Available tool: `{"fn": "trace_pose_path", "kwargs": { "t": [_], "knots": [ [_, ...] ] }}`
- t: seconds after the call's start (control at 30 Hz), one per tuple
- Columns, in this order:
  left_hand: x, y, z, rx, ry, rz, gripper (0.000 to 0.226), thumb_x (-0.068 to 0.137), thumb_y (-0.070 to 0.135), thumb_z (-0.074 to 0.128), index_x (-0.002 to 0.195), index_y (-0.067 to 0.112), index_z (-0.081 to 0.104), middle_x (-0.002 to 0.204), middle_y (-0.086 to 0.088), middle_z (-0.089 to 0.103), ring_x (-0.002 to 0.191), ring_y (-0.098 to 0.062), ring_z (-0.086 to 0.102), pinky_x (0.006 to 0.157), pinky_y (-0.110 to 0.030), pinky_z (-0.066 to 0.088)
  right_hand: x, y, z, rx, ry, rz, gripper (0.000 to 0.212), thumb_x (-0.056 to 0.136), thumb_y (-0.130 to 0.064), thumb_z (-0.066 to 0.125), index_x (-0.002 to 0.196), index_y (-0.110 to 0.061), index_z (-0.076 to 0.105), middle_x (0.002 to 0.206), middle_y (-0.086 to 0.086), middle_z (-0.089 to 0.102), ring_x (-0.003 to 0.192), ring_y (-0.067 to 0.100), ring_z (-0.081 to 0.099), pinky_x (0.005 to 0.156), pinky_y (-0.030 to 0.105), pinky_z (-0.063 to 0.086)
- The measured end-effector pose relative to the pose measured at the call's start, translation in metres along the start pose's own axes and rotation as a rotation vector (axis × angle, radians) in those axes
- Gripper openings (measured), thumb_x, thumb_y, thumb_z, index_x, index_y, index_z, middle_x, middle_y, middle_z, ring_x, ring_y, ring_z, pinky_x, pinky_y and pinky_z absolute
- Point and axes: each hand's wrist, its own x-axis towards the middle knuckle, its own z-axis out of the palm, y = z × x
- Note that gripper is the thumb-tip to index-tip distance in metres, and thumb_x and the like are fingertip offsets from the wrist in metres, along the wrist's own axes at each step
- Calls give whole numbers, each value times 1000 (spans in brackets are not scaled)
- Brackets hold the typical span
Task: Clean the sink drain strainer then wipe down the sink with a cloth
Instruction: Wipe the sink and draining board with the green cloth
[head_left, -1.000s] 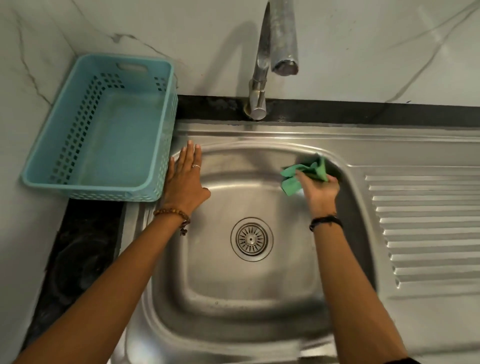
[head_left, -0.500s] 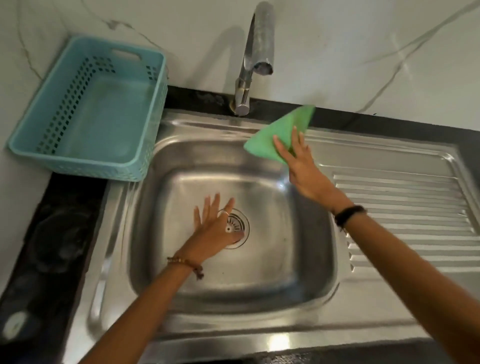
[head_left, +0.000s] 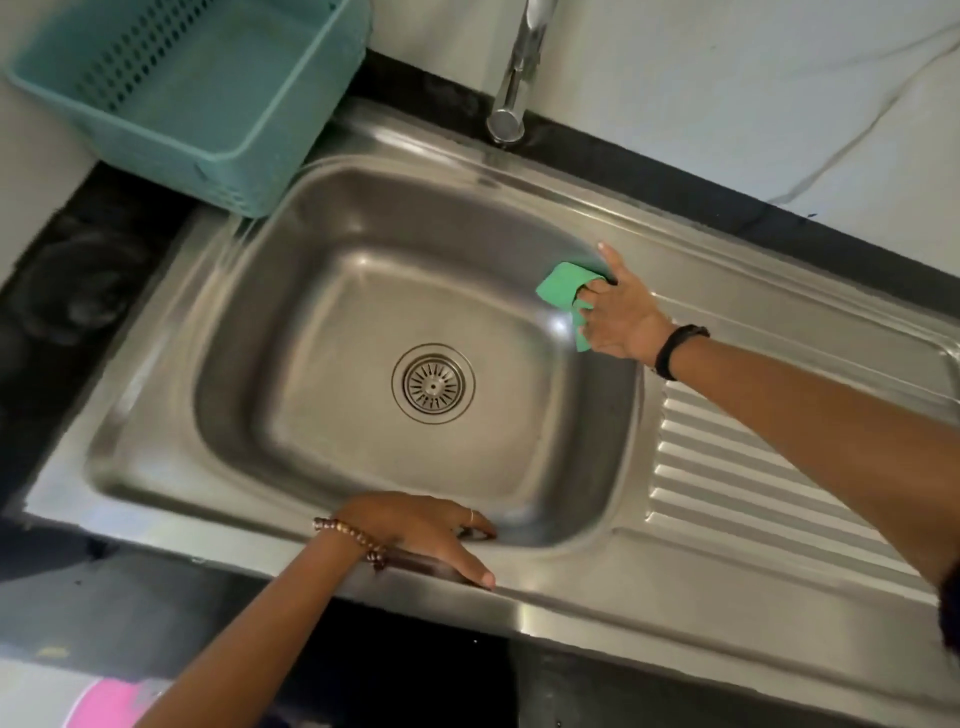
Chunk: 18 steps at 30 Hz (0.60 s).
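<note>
Cloth sat bunched under my right hand, gripped and pressed on the sink's far right rim beside the ridged drainboard. My left hand lay flat and empty on the near rim, fingers spread narrow. The basin ran lengthwise left to right, lying left of the cloth and below it. I judged the right hand nearer the unwiped bowl. I counted 1 cloth, 1 drain strainer in the basin's middle, 1 tap, 1 basket.

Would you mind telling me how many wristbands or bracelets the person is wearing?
2: a beaded bracelet on the left wrist at the sink's near rim, a black band on the right wrist.
</note>
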Motion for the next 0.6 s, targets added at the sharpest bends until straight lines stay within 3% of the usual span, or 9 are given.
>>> {"fn": "trace_pose_path", "kwargs": {
  "t": [0.03,0.07,0.1,0.17,0.2,0.3,0.4,0.5,0.6],
  "knots": [
    [0,0,1,-11,15,-11,71,75,60,60,137,35,36,144,11,40,126,-9,40,99,-22,29,3,2,3,-63,12,-15,82,86,-71,28,115,-2,62,86,-7,60,104,-17,39,115,30,16],
    [-1,0,1,-14,27,-23,70,74,61,60,136,37,38,144,10,41,127,-10,40,103,-25,30,9,9,8,-285,170,-151,88,81,-73,39,116,6,59,85,-2,64,111,-26,26,114,28,5],
    [-1,0,2,-7,36,-35,70,73,62,61,135,38,38,145,10,40,129,-11,39,108,-30,29,7,7,11,-545,168,-199,73,83,-60,54,118,4,60,101,8,69,123,-23,18,114,32,-8],
    [-1,0,2,24,44,-62,72,71,64,60,135,40,38,148,10,36,134,-14,34,114,-38,25,-3,5,14,-786,11,-81,44,91,-33,56,124,-5,60,136,11,55,140,12,25,114,42,-10],
    [-2,0,3,40,54,-80,73,69,66,60,134,41,38,148,11,34,135,-14,32,115,-39,23,-6,1,18,-767,-55,-9,42,93,-32,50,127,-8,57,141,9,50,141,22,25,114,45,-6],
    [-4,3,3,112,145,-106,81,66,70,61,136,43,32,150,11,32,138,-16,28,116,-45,14,-22,-17,41,-683,-267,142,48,98,-41,32,132,-14,50,145,10,44,137,26,35,114,41,16],
    [-9,6,7,237,289,-83,91,66,71,60,143,37,22,152,9,29,141,-16,24,115,-51,-3,-55,-34,79,-515,-425,127,55,93,-53,34,128,-15,54,140,9,52,125,27,50,99,31,38],
    [-16,7,13,294,374,-69,92,69,71,56,145,33,20,152,6,30,141,-15,25,115,-50,-8,-88,-45,108,-551,-435,9,58,89,-60,40,124,-17,58,132,7,58,124,27,51,105,35,35],
    [-22,5,20,331,441,-63,88,72,72,50,145,32,21,150,3,35,139,-15,29,116,-47,-9,-84,-40,84,-717,-348,-42,38,95,-41,43,120,-17,60,129,6,60,130,27,44,115,46,16]
  ]
}}
